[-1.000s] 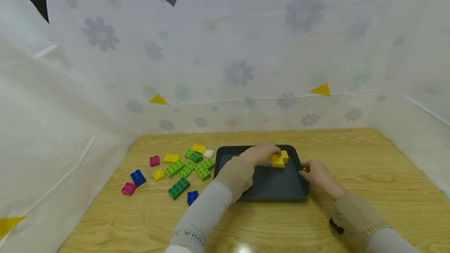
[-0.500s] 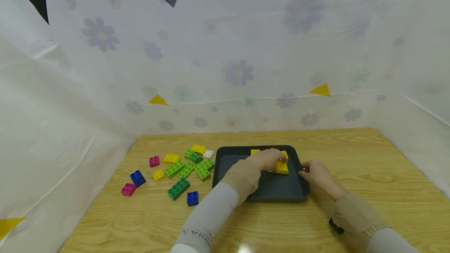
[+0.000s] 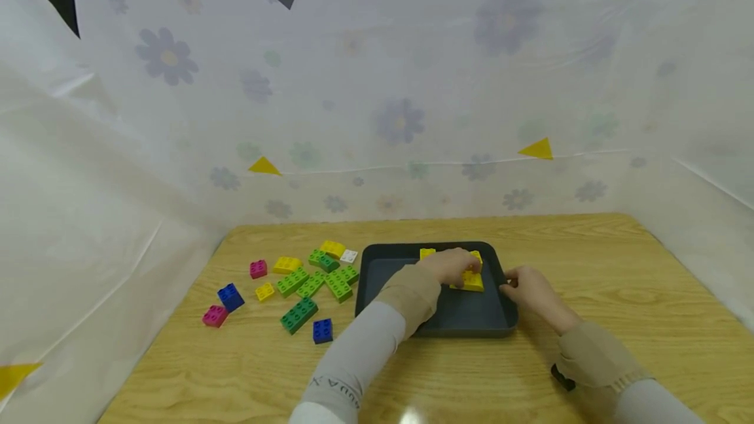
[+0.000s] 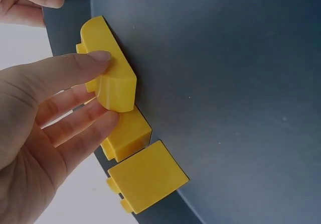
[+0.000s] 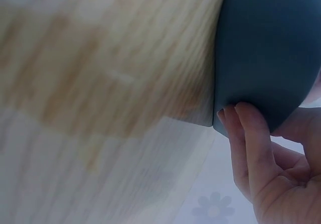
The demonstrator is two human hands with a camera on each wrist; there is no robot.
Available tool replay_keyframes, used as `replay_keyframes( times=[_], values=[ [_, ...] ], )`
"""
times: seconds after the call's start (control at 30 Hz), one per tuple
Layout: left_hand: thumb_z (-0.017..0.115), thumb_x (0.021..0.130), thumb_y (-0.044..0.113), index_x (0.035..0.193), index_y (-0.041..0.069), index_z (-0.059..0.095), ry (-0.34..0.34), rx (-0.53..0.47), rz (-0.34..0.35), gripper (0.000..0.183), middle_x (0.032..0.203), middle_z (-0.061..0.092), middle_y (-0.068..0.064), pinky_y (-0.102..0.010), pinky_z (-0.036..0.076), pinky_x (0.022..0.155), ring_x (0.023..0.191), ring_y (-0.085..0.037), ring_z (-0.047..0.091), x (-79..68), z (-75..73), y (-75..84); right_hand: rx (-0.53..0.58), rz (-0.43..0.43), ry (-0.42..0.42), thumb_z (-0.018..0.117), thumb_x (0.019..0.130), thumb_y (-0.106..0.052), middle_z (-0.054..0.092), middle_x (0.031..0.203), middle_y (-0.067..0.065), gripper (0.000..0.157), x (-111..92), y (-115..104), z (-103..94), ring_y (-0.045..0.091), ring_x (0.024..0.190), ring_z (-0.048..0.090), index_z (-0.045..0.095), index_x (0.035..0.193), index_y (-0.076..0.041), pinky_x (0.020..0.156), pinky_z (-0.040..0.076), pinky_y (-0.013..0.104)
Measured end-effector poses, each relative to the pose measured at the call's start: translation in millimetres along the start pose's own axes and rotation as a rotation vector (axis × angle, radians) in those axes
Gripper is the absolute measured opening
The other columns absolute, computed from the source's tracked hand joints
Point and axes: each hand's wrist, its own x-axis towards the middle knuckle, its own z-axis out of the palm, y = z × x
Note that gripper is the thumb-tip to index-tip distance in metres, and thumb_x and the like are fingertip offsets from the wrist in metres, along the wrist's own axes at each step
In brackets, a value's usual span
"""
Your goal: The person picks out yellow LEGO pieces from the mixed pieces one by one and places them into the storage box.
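Inside the dark grey tray (image 3: 424, 328), my left hand (image 3: 449, 265) pinches a yellow toy brick with a rounded end (image 4: 118, 86). Its thumb lies on the brick's smooth side in the left wrist view, and fingers are behind. Beside it stand a second yellow brick (image 4: 131, 133) and a squarish yellow brick (image 4: 149, 178) along the tray's wall. One more yellow brick (image 3: 427, 253) shows at the tray's back, left of the hand. My right hand (image 3: 533, 294) grips the tray's right edge, its fingertips (image 5: 251, 116) against the outer wall.
Left of the tray, loose bricks lie on the wooden table (image 3: 618, 267): several light green ones (image 3: 338, 287), a dark green one (image 3: 299, 315), blue ones (image 3: 323, 331), pink ones (image 3: 215, 316), yellow ones (image 3: 287, 265) and a white one (image 3: 349, 256). A flowered sheet hangs behind.
My left hand has shifted slightly right and nearer, with yellow brick now closer to the tray's middle. Another yellow brick at the back has come into sight. The right hand keeps its place.
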Motion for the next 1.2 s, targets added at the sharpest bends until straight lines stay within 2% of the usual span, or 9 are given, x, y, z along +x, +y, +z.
replay_keyframes(
  times=[0.17, 0.3, 0.43, 0.6, 0.83, 0.93, 1.07, 1.2],
  values=[
    [0.065, 0.084, 0.007, 0.120, 0.022, 0.055, -0.016, 0.005, -0.033, 0.040, 0.122, 0.054, 0.006, -0.016, 0.045, 0.075, 0.103, -0.008, 0.053, -0.2, 1.2, 3.8, -0.005, -0.004, -0.004, 0.058, 0.084, 0.001, 0.061, 0.082, 0.021, 0.031, 0, 0, -0.4, 0.022, 0.068, 0.056, 0.054, 0.106, 0.023, 0.056, 0.047, 0.031],
    [0.066, 0.083, 0.007, 0.117, 0.022, 0.055, -0.031, 0.020, -0.031, 0.039, 0.120, 0.054, 0.006, -0.015, 0.045, 0.069, 0.099, -0.008, 0.054, -0.4, 1.9, 7.2, -0.004, -0.004, -0.004, 0.059, 0.084, 0.001, 0.061, 0.080, 0.020, 0.030, 0, 0, -0.3, 0.022, 0.068, 0.056, 0.055, 0.105, 0.022, 0.056, 0.047, 0.031],
    [0.067, 0.083, 0.008, 0.117, 0.022, 0.055, -0.032, 0.033, -0.024, 0.039, 0.119, 0.055, 0.006, -0.015, 0.045, 0.069, 0.099, -0.008, 0.054, -0.1, 2.5, 8.5, -0.003, -0.002, -0.003, 0.059, 0.084, 0.001, 0.061, 0.080, 0.020, 0.029, 0, -1, -0.3, 0.021, 0.067, 0.056, 0.056, 0.105, 0.022, 0.055, 0.047, 0.031],
    [0.066, 0.083, 0.007, 0.117, 0.023, 0.054, -0.042, 0.003, -0.041, 0.039, 0.120, 0.054, 0.007, -0.016, 0.046, 0.070, 0.102, -0.008, 0.054, -0.5, 2.4, 8.2, 0.005, -0.001, -0.001, 0.059, 0.084, 0.001, 0.061, 0.081, 0.020, 0.029, 0, 0, 0.2, 0.021, 0.067, 0.056, 0.056, 0.105, 0.021, 0.055, 0.047, 0.031],
    [0.066, 0.085, 0.017, 0.123, 0.022, 0.053, -0.070, -0.043, -0.020, 0.040, 0.125, 0.052, 0.007, -0.019, 0.045, 0.082, 0.112, -0.008, 0.050, -1.7, -1.2, 6.3, 0.005, 0.005, 0.001, 0.059, 0.084, 0.001, 0.061, 0.082, 0.022, 0.030, 0, 1, 0.9, 0.023, 0.069, 0.058, 0.056, 0.105, 0.021, 0.056, 0.048, 0.032],
    [0.065, 0.086, 0.023, 0.124, 0.023, 0.053, -0.060, -0.051, -0.008, 0.040, 0.125, 0.052, 0.008, -0.020, 0.044, 0.085, 0.111, -0.008, 0.050, -2.2, -5.2, 5.0, 0.004, -0.004, 0.003, 0.059, 0.084, 0.000, 0.061, 0.082, 0.021, 0.030, 0, 2, 1.1, 0.023, 0.069, 0.057, 0.056, 0.105, 0.021, 0.056, 0.048, 0.032],
    [0.059, 0.089, 0.028, 0.130, 0.024, 0.050, -0.015, -0.054, -0.022, 0.042, 0.133, 0.046, 0.006, -0.024, 0.042, 0.092, 0.118, -0.010, 0.046, -6.5, -14.5, 2.9, 0.000, -0.006, 0.004, 0.059, 0.084, 0.000, 0.061, 0.081, 0.019, 0.030, 0, 2, 1.4, 0.021, 0.068, 0.057, 0.056, 0.105, 0.021, 0.055, 0.047, 0.031],
    [0.054, 0.092, 0.034, 0.140, 0.030, 0.036, 0.072, -0.033, -0.067, 0.052, 0.147, 0.028, 0.004, -0.033, 0.032, 0.105, 0.133, -0.015, 0.030, -13.1, -22.8, -4.6, -0.003, 0.008, 0.000, 0.059, 0.085, -0.001, 0.061, 0.083, 0.020, 0.032, 0, 1, 0.5, 0.022, 0.069, 0.057, 0.055, 0.107, 0.022, 0.055, 0.047, 0.031]
  ],
)
